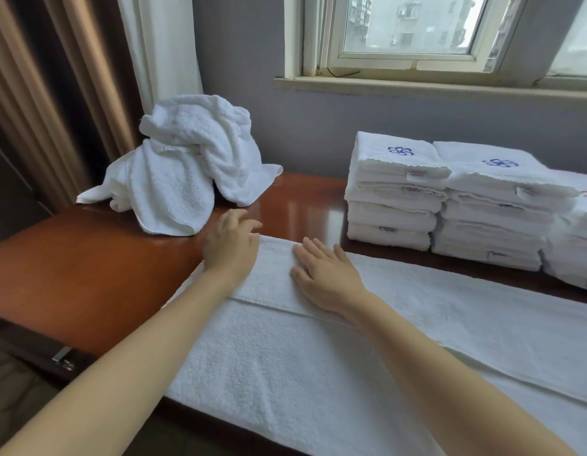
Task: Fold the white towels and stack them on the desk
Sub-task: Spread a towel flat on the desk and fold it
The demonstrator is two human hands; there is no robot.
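The white towel [285, 357], laid lengthwise on the desk [88, 274], is pressed flat by the left hand [231, 248] and right hand [325, 274], each grip apart and empty; pinching its left end for the cross-fold is judged the next need.

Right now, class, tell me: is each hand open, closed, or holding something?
Left hand: open, resting at the corner of the spread towel.
Right hand: open, pressing flat on that towel.
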